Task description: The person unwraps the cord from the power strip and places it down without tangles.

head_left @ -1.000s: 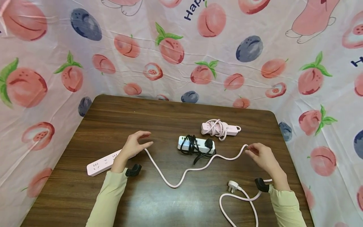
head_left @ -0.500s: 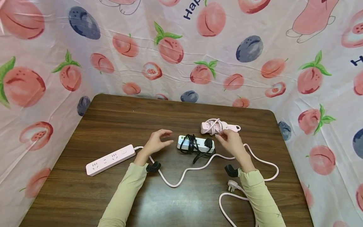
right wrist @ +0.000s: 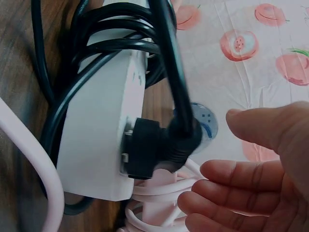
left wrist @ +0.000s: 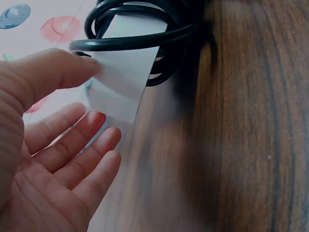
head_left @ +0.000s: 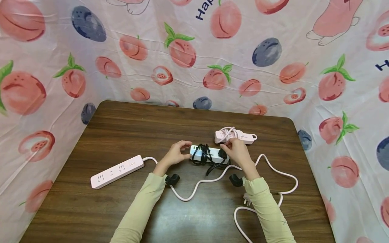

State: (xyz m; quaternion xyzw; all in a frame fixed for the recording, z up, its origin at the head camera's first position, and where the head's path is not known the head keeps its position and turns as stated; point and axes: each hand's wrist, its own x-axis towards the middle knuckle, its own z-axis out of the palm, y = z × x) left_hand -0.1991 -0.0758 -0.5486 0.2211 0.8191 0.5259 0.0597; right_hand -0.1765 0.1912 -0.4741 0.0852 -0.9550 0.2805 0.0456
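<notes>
My left hand [head_left: 175,154] has its thumb and fingers apart at the left end of the white power strip [head_left: 216,156], and my right hand [head_left: 238,153], also parted, is just beside the black plug [right wrist: 145,150]. The strip lies near the middle of the table [head_left: 152,128], wrapped in black cord [right wrist: 174,72], its long axis running left to right, plugged end slanting slightly towards me

1. Up on the head, well back, one view looks forward and down over the table [head_left: 146,128] and printed cloth [head_left: 231,54].
2. Left wrist camera [head_left: 172,179]: right up close, peering past the left hand [head_left: 174,155] at the white power strip's [head_left: 216,156] end!
3. Right wrist camera [head_left: 236,180]: near too, facing the black plug [right wrist: 145,147].
4. Both close-ups share that strip!
</notes>
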